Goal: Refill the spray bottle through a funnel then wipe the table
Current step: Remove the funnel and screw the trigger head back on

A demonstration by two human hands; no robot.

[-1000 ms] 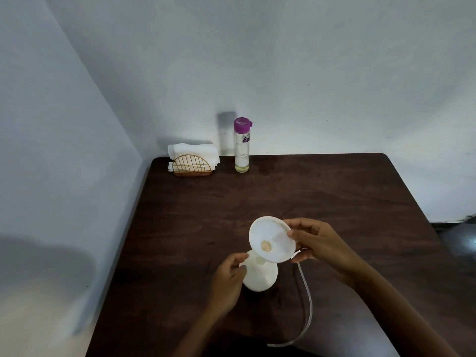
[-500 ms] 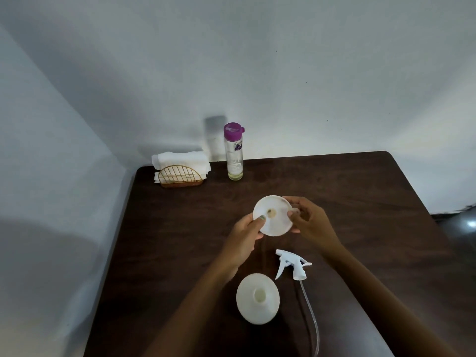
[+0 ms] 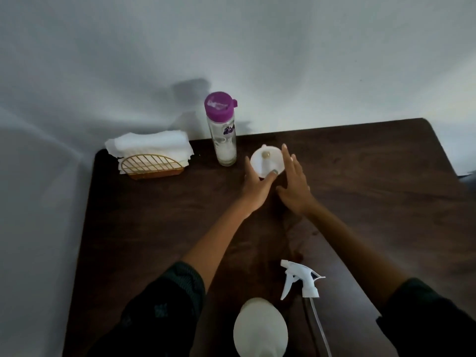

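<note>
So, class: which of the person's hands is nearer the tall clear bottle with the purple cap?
Left. The left hand reaches just right of the bottle; the right hand lies farther right.
</note>
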